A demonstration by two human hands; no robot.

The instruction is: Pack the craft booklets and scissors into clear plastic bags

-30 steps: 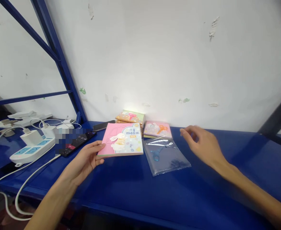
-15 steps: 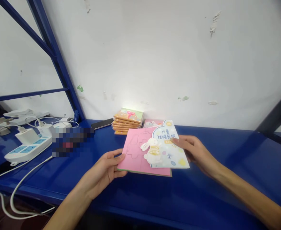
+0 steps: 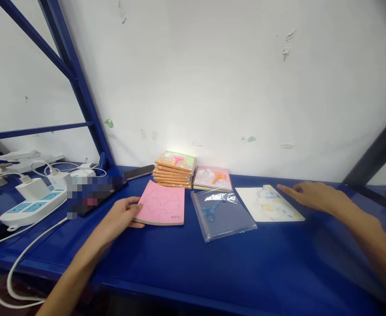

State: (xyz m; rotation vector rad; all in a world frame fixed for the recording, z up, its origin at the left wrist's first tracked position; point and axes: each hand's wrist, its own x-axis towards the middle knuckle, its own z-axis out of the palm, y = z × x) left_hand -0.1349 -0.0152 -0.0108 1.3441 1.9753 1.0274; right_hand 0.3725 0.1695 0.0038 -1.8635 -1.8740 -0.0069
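Note:
My left hand [image 3: 125, 213] grips the left edge of a stack of pink craft paper [image 3: 163, 206], thumb on top and fingers beneath. A vehicle outline with a cross is printed on its top sheet. My right hand [image 3: 311, 194] is open, with its fingers stretched out beside the upper right edge of a pale illustrated cover card [image 3: 273, 206]. That card lies over a white sheet [image 3: 247, 199] on the table. Between the hands rests a clear plastic bag [image 3: 227, 224] with blue scissors [image 3: 209, 213] showing through it.
Behind the pink paper stand several stacked wrapped craft packs [image 3: 175, 175], with another pink pack [image 3: 211, 175] beside them. Left are a dark phone [image 3: 138, 171], a power strip [image 3: 35, 206] and white cables [image 3: 25, 263]. A blue frame post [image 3: 84, 92] rises behind them.
My right hand has put the cover card down at the right and let go of it. My left hand has moved left with the pink paper, uncovering the plastic bag and scissors.

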